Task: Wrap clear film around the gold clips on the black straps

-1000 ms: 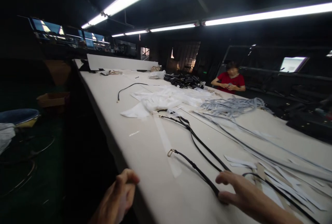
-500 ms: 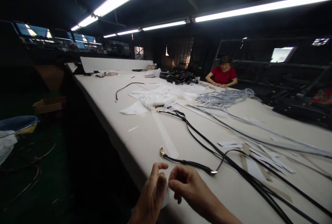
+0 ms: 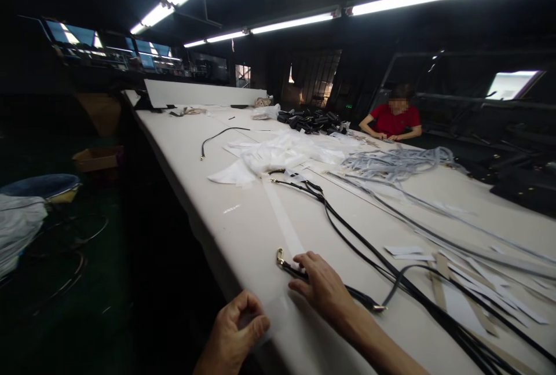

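Near the table's front left edge, my left hand (image 3: 237,326) is closed, thumb against fingers, on a small translucent plastic sheet (image 3: 278,312). The sheet sticks out to the right over the table. My right hand (image 3: 324,288) is open, thumb and fingers apart, over a black strap (image 3: 362,298). Part of the strap is hidden under that hand; whether the fingers touch it I cannot tell. A gold clasp (image 3: 280,257) at the strap's end lies just left of the right fingertips.
On the pale table (image 3: 243,230) lie more black straps (image 3: 347,236), white film (image 3: 282,155), grey strips (image 3: 399,164), paper strips (image 3: 473,285) and black pieces (image 3: 310,120). A person in red (image 3: 395,120) sits across. A cardboard box (image 3: 98,158) is on the left.
My hands have moved apart. The right hand has left the left one and opened over the strap by its clasp; the left has moved slightly down and left with the plastic sheet.
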The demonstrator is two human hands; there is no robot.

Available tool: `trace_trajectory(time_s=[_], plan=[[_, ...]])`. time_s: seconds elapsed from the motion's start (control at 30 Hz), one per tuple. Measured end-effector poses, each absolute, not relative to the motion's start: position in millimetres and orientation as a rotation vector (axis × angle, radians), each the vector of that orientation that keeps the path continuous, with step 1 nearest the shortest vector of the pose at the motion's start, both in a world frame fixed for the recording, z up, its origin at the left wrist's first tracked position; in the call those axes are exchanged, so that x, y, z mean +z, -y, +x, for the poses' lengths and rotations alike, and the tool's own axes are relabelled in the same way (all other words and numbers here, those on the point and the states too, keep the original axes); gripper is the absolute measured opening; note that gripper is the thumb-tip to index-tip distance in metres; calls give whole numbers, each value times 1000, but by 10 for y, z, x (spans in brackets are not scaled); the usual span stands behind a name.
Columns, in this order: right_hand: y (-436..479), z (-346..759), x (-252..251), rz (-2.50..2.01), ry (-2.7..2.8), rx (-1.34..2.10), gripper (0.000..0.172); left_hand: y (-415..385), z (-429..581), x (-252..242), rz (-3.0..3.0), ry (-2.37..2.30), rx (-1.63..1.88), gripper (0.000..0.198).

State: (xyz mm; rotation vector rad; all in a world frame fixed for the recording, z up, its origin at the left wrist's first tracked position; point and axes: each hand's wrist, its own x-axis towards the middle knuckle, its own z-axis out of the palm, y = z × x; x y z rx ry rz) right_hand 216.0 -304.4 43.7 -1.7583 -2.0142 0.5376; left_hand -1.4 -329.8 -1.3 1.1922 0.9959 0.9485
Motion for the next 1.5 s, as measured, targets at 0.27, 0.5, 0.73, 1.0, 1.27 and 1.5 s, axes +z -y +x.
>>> trace_trajectory(time_s=[0.27,0.5,0.73,1.0,1.27,1.5], plan=[[2824,1998,385,-1730,2021,691,14,3189,-145,-92,1196,-1116,933,55],[3064,2025,635,-1671,1656,1164,52,3316,-180,94,1215,-989,1035,36],[3443,2105,814,-1489,1608,1708,49,3653,-138,584,1061,-847,1038,41],[3857,2147,1418,-1219,1760,1635,43,3897,-158,793,1441,-998,1026,42],[4150,1922,1257,-1310,1769,1025,18,3996,10,703,1879,-1043,1029,36],[4187,1962,1195,-1291,1759,945,43,4025,65,726,1786,-1023,983,36]])
